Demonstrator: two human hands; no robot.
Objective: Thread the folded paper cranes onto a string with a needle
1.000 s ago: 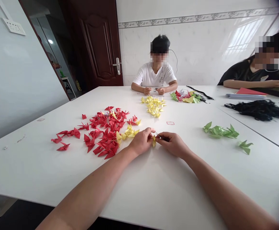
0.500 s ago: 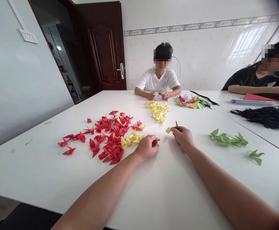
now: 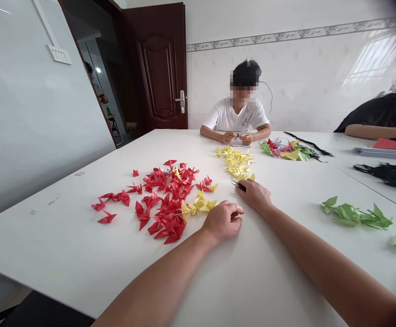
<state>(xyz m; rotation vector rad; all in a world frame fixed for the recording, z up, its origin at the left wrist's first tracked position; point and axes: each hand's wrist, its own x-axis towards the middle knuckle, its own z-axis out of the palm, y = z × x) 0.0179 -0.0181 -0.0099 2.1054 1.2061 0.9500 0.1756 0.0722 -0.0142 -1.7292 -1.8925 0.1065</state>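
Observation:
My right hand (image 3: 255, 194) is closed round a pair of slim tweezers (image 3: 240, 185), whose metal tips point left. Just beyond its knuckles lies the near end of a line of yellow paper cranes (image 3: 236, 162). My left hand (image 3: 222, 220) rests on the table with its fingers curled in; whatever they hold, if anything, is hidden. Beside its wrist is a small cluster of yellow cranes (image 3: 198, 205), which touches a large heap of red paper cranes (image 3: 170, 188). Green paper cranes (image 3: 356, 215) lie to the right of my right forearm.
Across the white table (image 3: 82, 236) a person in a white shirt (image 3: 235, 113) handles something small. Near them is a mixed-colour crane bunch (image 3: 286, 150) with a black cord (image 3: 310, 144). Black strands (image 3: 388, 175) and a paper stack (image 3: 385, 152) lie at right, near another person's arm.
The yellow crane at my right fingertips has left them; my right hand has moved to the yellow line's near end. The tweezers now point left. The view has shifted left.

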